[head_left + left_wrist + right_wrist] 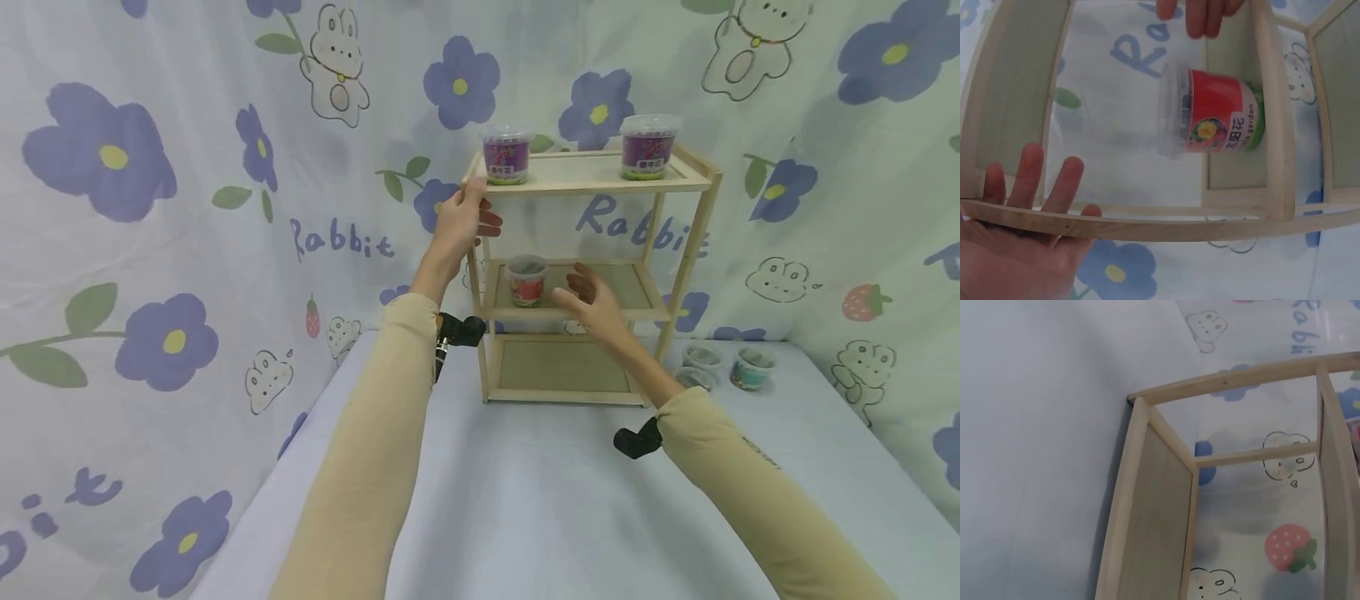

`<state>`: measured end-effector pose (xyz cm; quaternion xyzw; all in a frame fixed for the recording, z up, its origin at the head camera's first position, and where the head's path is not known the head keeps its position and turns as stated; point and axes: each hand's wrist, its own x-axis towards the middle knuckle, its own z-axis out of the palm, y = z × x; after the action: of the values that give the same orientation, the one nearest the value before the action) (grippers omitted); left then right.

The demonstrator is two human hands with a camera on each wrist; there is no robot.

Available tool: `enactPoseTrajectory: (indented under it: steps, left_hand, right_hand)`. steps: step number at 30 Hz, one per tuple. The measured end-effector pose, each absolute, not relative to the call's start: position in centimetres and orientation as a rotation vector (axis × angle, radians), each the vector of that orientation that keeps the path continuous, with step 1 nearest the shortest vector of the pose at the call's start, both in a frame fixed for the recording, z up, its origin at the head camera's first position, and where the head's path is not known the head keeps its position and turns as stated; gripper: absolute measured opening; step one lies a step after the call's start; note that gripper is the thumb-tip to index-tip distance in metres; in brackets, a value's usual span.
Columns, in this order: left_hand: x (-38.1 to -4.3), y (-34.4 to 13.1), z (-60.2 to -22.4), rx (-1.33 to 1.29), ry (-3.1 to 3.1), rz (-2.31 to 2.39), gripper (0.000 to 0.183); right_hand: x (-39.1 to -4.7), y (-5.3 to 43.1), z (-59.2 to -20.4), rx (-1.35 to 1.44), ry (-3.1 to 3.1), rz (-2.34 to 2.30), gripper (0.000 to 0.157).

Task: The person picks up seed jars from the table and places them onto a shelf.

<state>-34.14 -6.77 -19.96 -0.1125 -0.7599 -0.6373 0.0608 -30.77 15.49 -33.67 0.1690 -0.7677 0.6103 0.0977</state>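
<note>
"Red-labelled cup point(527, 290)?"
"On the middle shelf point(628, 287) — my right hand point(591, 307) near it, fingers parted, empty; my left hand point(459, 220) spread at the rack point(689, 258)."
"Step?"
"Reaching or releasing, I'd judge — either calls for gentle clearance."

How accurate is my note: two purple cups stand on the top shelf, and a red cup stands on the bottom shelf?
The red cup's shelf is wrong: the head view shows it on the middle shelf. Two purple cups do stand on the top shelf.
</note>
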Motion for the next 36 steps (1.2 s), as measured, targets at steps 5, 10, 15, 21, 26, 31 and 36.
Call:
enactPoseTrajectory:
  steps: [5,10,15,21,26,31,36]
  left_hand:
    - [-34.1,-6.7,-20.0,-0.336,-2.295,-1.924,0.041]
    - [-34.1,-6.7,-20.0,-0.324,-2.304,-1.931,0.041]
    - [-34.2,-6.9,-20.0,-0.302,-2.312,-1.936,0.042]
    - [-34.2,-6.8,-19.9,-0.313,-2.308,-1.938,0.041]
    - [-34.0,-7.1,-19.9,-0.313,-2.314,-1.935,0.040]
    - [-33.8,-7.2,-19.8,-0.333,-2.320,-1.932,0.040]
    - [-33.4,-7.5,-19.6,-0.355,-2.324,-1.919,0.039]
  right_hand:
    - [-29.0,17.3,-34.1,0.484,-2.266,1.804,0.075]
    - [-27.3,19.2,-34.7,0.448,-2.213,1.845,0.073]
    - [-25.6,21.1,-35.5,0.354,-2.163,1.866,0.070]
    - [-23.5,23.6,-36.8,0.315,-2.070,1.878,0.065]
    - [-21.8,25.6,-38.7,0.255,-2.071,1.889,0.064]
    - [-20.7,27.6,-40.4,0.168,-2.077,1.900,0.069]
    - [-20.2,29.0,-41.6,0.076,-2.100,1.889,0.072]
